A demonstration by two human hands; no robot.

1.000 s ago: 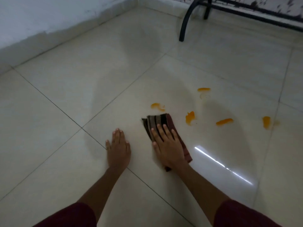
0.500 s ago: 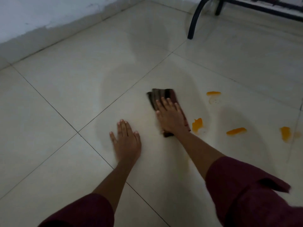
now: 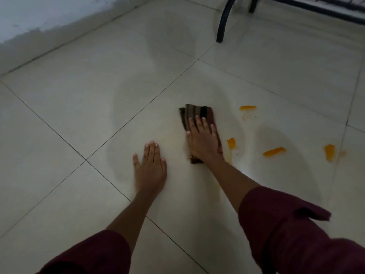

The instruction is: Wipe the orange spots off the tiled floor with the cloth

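— While the right hand (image 3: 204, 142) presses the cloth (image 3: 199, 115) flat, fingers spread, what's the left hand (image 3: 151, 167) doing?
— Lying open-palmed on bare floor (image 3: 79, 86). Four spots (image 3: 231, 143) lie right of the cloth.

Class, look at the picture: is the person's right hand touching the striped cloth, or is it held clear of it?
Touching. The head view shows the right hand pressed flat on top of the striped cloth, palm and fingers lying on the fabric with no gap visible.

The right hand (image 3: 204, 142) has pushed the cloth (image 3: 199, 115) forward, away from the left hand (image 3: 151, 167), over the nearest orange spot; four orange spots (image 3: 231, 143) remain.
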